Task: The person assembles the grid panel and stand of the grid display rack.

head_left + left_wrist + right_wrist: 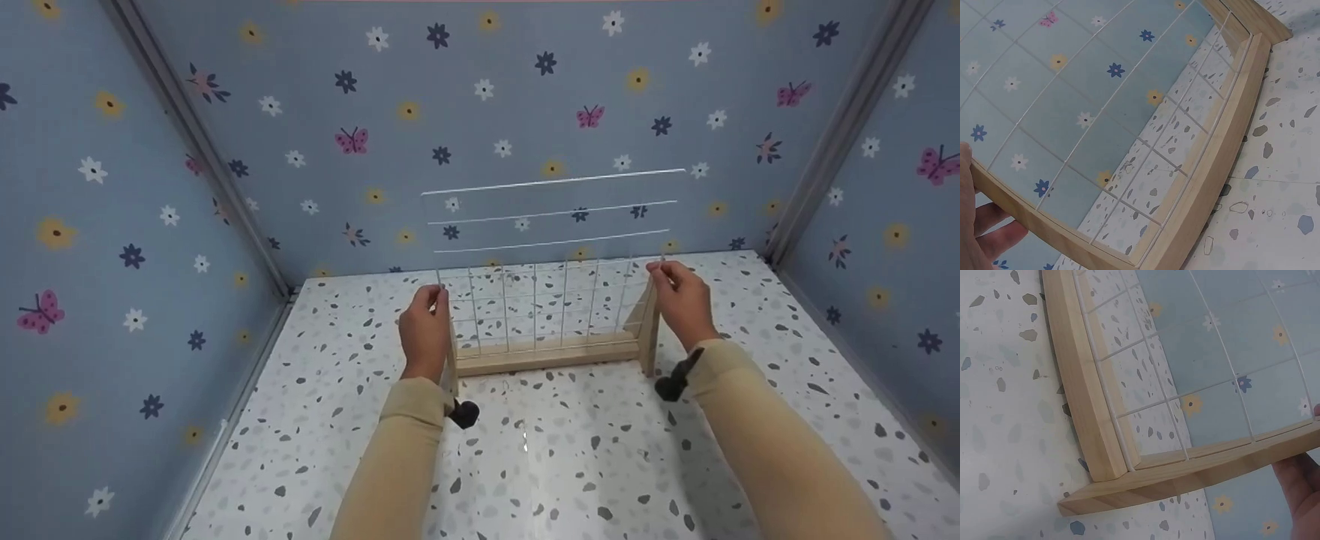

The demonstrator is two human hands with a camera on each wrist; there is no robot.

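A rack made of a white wire grid point(553, 181) set in a pale wooden stand point(551, 358) stands upright on the speckled surface. My left hand point(425, 334) pinches its left side near the top of the wooden upright point(453, 360). At the same height on the other side, my right hand point(686, 300) pinches the right upright point(649, 337). In the left wrist view, fingers point(1002, 239) reach behind the wooden side piece. The right wrist view shows the grid's edge wire lying along the slotted wood point(1207, 475), with fingers point(1297, 486) against its outer face.
Blue walls point(480, 120) with flowers and butterflies enclose the white speckled surface point(585, 465) at the back and both sides. Grey metal strips point(202, 142) run along the corners. A small black device point(465, 414) hangs from the left wrist, another point(673, 386) from the right.
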